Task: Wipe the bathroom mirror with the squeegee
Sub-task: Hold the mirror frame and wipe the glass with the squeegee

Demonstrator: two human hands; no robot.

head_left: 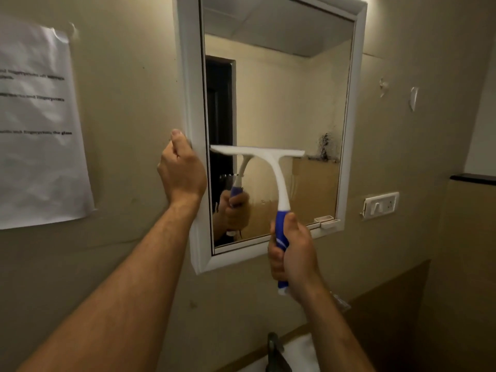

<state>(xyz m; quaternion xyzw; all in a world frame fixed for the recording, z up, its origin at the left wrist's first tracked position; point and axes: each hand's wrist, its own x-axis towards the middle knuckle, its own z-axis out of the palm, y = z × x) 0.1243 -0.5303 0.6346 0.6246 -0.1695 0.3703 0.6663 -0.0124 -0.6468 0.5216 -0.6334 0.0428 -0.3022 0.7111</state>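
Observation:
A white-framed mirror (281,98) hangs on the beige wall, swung slightly outward on its left side. My right hand (294,253) grips the blue handle of a white squeegee (268,167). Its blade lies level against the glass in the lower half, spanning from the left edge to past the middle. My left hand (181,170) clasps the mirror's white frame (192,103) on its left edge. A dark smudge (326,146) marks the glass just right of the blade's end. The glass reflects the squeegee and my hand.
A printed paper sheet (37,124) is taped to the wall at left. A white switch plate (381,205) sits right of the mirror. A dark tap (275,350) and part of a white basin (300,353) lie below. A dark ledge (472,179) juts out at right.

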